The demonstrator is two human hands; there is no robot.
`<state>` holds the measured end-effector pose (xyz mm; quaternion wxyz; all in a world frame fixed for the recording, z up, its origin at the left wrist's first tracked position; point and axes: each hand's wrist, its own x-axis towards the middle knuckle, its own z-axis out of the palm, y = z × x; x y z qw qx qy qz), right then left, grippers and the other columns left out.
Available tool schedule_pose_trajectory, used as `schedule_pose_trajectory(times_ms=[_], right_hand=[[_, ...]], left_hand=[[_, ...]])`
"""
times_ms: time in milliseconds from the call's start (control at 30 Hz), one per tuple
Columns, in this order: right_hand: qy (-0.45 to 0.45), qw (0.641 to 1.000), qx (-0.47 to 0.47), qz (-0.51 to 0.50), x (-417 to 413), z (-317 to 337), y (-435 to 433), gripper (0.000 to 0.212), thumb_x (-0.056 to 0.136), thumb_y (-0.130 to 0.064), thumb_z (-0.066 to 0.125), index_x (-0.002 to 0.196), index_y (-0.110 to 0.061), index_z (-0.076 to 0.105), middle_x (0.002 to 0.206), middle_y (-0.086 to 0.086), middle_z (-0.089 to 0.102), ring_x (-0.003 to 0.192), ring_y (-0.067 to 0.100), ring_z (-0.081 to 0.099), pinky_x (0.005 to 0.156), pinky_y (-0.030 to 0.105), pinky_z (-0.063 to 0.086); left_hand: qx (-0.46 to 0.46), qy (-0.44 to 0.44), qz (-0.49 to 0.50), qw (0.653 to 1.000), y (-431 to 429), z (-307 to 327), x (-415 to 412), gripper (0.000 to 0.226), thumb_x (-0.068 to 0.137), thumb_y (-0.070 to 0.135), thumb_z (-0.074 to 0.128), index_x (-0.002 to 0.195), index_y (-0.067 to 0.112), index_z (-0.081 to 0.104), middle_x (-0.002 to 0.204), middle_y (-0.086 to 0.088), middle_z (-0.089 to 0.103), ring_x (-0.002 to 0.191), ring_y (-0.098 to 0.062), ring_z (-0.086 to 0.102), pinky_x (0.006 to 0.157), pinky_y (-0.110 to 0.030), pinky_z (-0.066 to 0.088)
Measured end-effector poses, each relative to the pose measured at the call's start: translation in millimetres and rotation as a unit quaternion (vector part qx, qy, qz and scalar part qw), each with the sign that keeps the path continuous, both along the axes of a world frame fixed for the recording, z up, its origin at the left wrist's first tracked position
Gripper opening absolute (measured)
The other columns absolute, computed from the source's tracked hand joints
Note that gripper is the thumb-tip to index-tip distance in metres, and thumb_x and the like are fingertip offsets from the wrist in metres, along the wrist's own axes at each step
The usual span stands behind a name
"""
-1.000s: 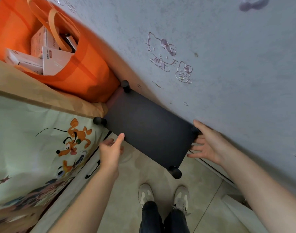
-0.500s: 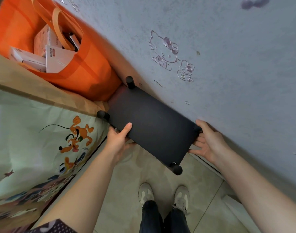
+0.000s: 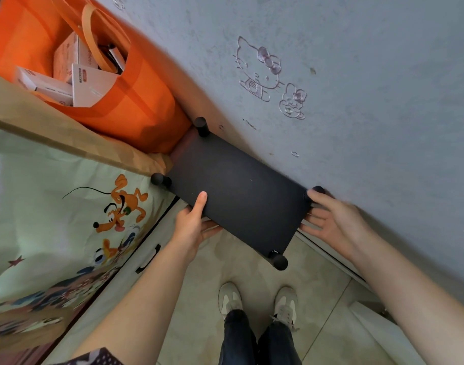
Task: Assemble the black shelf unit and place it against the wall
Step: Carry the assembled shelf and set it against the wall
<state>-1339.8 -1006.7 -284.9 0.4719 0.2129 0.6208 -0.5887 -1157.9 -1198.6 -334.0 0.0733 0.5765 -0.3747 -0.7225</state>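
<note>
The black shelf unit [image 3: 238,191] is seen from above, its long back edge along the grey wall [image 3: 370,88]. Round black post tops stand at its corners, such as the back left one [image 3: 201,126] and the front right one [image 3: 279,260]. My left hand [image 3: 191,227] grips the front edge, thumb on the top panel and fingers underneath. My right hand [image 3: 336,219] holds the right end, thumb on the back right corner and fingers reaching under the panel.
An orange bag [image 3: 141,106] full of boxes presses against the shelf's left end. A cartoon-printed fabric cabinet [image 3: 67,227] stands at the left. My shoes [image 3: 257,301] are on the tiled floor just in front. Sticker outlines mark the wall.
My left hand came up from beside the shelf and took hold of its front edge. The right hand stayed at the right end.
</note>
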Motion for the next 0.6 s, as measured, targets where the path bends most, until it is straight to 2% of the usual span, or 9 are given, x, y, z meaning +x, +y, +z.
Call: schedule_pose_trajectory(times_ms=[267,433,533,600], right_hand=[[0.012,0.999,-0.013,-0.049,7.7,-6.3,6.1,0.032,0.089,-0.012,0.068,0.12,-0.007,0.063,0.114,0.017,0.071,0.107,0.027,0.069,0.095,0.043,0.053],[0.007,1.0,-0.015,-0.018,-0.1,-4.4,5.1,0.036,0.087,-0.013,0.071,0.121,-0.006,0.061,0.111,0.018,0.072,0.104,0.027,0.07,0.094,0.042,0.054],[0.008,1.0,-0.004,0.018,-2.1,-3.2,6.5,0.035,0.088,-0.013,0.071,0.119,-0.004,0.058,0.11,0.016,0.072,0.1,0.025,0.071,0.089,0.04,0.057],[0.017,0.999,0.004,0.04,-3.7,-1.8,7.4,0.03,0.089,-0.014,0.071,0.113,-0.006,0.055,0.108,0.015,0.07,0.098,0.023,0.07,0.091,0.041,0.055]], left_hand=[[-0.002,-0.02,-0.005,1.0,3.5,-1.0,0.7,0.04,0.098,0.049,0.057,0.126,0.02,0.053,0.117,0.0,0.067,0.096,-0.027,0.072,0.083,-0.042,0.06],[0.039,-0.016,-0.012,0.999,4.6,0.9,4.4,0.046,0.099,0.051,0.054,0.129,0.016,0.055,0.121,-0.005,0.067,0.102,-0.03,0.071,0.08,-0.038,0.059],[0.053,0.0,-0.012,0.999,7.0,1.7,8.4,0.042,0.1,0.048,0.054,0.128,0.017,0.056,0.123,-0.007,0.068,0.107,-0.03,0.07,0.085,-0.038,0.057],[0.052,0.009,-0.009,0.999,8.6,3.6,10.5,0.034,0.101,0.044,0.055,0.121,0.017,0.059,0.12,-0.009,0.069,0.106,-0.029,0.07,0.089,-0.039,0.056]])
